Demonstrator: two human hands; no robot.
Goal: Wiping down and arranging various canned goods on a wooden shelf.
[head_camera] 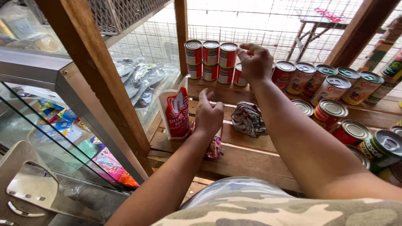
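Wooden shelf (251, 157), right hand (255, 62) fingertips touching stacked red cans (211, 60)

The can (239, 76) behind the right hand (254, 63) is mostly hidden. The snack packet (214, 147) is largely covered by the left hand (208, 116). Cans (394, 172) are cut off at the right edge.

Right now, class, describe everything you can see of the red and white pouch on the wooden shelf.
The pouch is a soft stand-up sachet, seemingly glossy plastic, white along its top and edges with a large red printed panel. It stands upright, leaning slightly, on the wooden shelf near the wooden post. The left hand is right beside it; contact cannot be told. Its lower right corner is hidden.
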